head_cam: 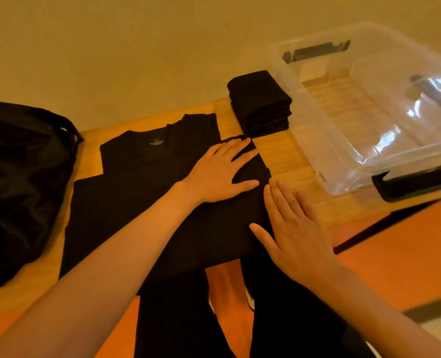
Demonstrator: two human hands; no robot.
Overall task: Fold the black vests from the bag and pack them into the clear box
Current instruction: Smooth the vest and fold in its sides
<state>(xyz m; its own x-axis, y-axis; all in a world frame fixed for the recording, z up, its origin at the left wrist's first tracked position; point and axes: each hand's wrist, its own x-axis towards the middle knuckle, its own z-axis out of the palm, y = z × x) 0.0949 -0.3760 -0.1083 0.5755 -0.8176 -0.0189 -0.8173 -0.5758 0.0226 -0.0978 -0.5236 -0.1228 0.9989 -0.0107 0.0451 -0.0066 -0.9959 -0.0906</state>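
Observation:
A black vest [142, 192] lies spread flat on the wooden table [286, 156], neck toward the wall, its right side folded inward. My left hand [222, 171] presses flat on the folded part, fingers straight and spread. My right hand [294, 228] rests flat along the vest's right edge, fingers straight. A stack of several folded black vests [260, 104] sits behind the hands, next to the clear box [369, 156]. The clear box stands at the right; I see no vests in it. The black bag [20, 182] slumps at the left.
The wall runs close behind the table. The box has dark latch handles at its far end [314, 51] and near end [415, 183]. The table's front edge crosses below my arms, with my dark trousers [178, 319] and the orange floor [407, 241] beneath.

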